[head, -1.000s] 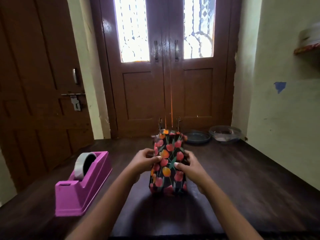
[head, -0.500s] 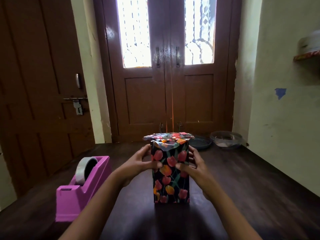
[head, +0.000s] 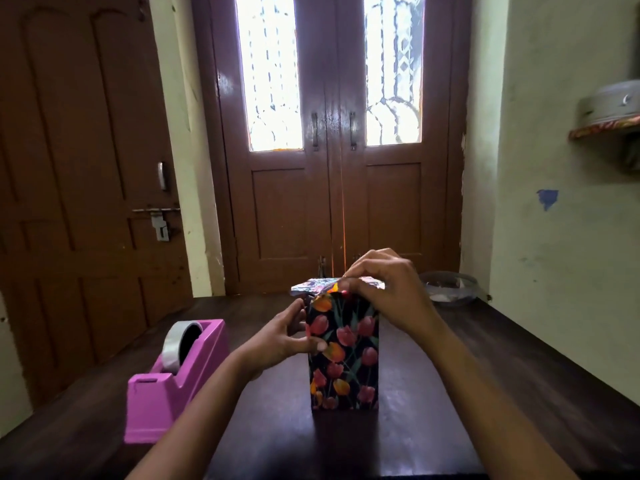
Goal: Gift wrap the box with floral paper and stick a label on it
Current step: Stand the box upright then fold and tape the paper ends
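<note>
Tape dispenser (head: 175,382) left of box (head: 343,355), bowl (head: 450,289) behind, on table (head: 519,375).

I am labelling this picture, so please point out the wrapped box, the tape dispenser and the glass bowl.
wrapped box (head: 346,362): head view, on its near floral face.
tape dispenser (head: 152,410): head view, on its pink base.
glass bowl (head: 450,292): head view, on its near wall.
</note>
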The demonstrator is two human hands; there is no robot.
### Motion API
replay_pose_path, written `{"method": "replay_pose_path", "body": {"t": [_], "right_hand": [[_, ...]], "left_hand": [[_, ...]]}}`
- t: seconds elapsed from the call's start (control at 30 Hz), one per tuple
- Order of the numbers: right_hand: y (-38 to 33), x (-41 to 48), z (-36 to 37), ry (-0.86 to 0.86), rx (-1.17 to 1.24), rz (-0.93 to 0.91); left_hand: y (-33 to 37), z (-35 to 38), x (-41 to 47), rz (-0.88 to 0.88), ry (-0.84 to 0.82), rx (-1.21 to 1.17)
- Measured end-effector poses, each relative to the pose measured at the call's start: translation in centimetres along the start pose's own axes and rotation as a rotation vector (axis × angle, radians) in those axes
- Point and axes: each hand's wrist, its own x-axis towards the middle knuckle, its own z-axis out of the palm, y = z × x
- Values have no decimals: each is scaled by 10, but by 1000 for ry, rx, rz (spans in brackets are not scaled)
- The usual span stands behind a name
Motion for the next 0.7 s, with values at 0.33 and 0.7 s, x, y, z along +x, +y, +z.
{"method": "replay_pose_path", "body": {"t": [0.33,0.7], "right_hand": [[-10,21,-4,-36,297,299],[-29,55,2,-614,-282,412]], "left_hand": [[2,2,7,-11,3,68],[-1,-2,3,-39,-9,47]]}}
